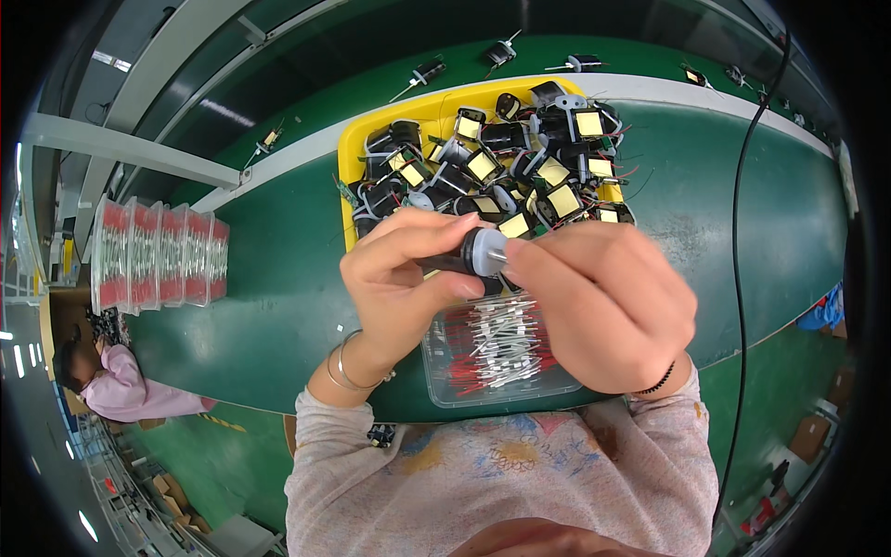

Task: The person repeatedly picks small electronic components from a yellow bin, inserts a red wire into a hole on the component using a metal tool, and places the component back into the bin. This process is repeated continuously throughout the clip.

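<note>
My left hand is closed round a black cylindrical part, thumb and fingers on its sides. A light grey cap on the part's end points to the right. At that cap, my right hand pinches a short, pale stem-like piece; the fingertips hide most of it. Below the hands sits a clear plastic tray with many red and white wire leads. Just beyond them, a yellow bin is heaped with similar black cylinders bearing small boards, cream-coloured pads and thin wires.
Several stacked clear trays of red and white leads stand on the green table at left. Behind the bin, similar parts lie on a green strip. A black cable hangs at right. A person in pink is far left.
</note>
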Demonstrator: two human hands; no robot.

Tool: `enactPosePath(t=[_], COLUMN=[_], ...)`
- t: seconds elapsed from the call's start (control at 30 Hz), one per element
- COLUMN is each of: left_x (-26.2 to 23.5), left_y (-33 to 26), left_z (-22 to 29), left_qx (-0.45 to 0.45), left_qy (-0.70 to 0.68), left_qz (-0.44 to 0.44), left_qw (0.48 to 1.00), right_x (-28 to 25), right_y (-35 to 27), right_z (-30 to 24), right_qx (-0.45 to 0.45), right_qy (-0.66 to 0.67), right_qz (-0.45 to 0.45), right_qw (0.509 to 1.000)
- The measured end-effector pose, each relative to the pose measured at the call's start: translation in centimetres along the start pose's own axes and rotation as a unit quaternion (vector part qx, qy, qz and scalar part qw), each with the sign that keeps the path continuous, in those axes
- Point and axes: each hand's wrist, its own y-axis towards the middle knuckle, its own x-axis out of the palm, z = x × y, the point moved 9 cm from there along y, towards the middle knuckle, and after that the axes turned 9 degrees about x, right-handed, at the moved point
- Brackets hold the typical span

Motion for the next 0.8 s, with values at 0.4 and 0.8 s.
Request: enactPosePath(t=[0.4, 0.8], left_x=[0.1, -0.7], left_y=[0.5, 0.2], left_z=[3.0, -2.8], left_qx=[0.033, -0.181], left_qy=[0.125, -0.142], left_qz=[-0.062, 0.077], left_qw=[0.99, 0.97], right_x=[1.6, 5.0], right_y=[-0.3, 1.2], right_z=[1.6, 7.1], right_qx=[0.096, 0.292], right_qy=[0.153, 0.328], right_qz=[-0.029, -0.07], right_qw=[0.983, 0.896])
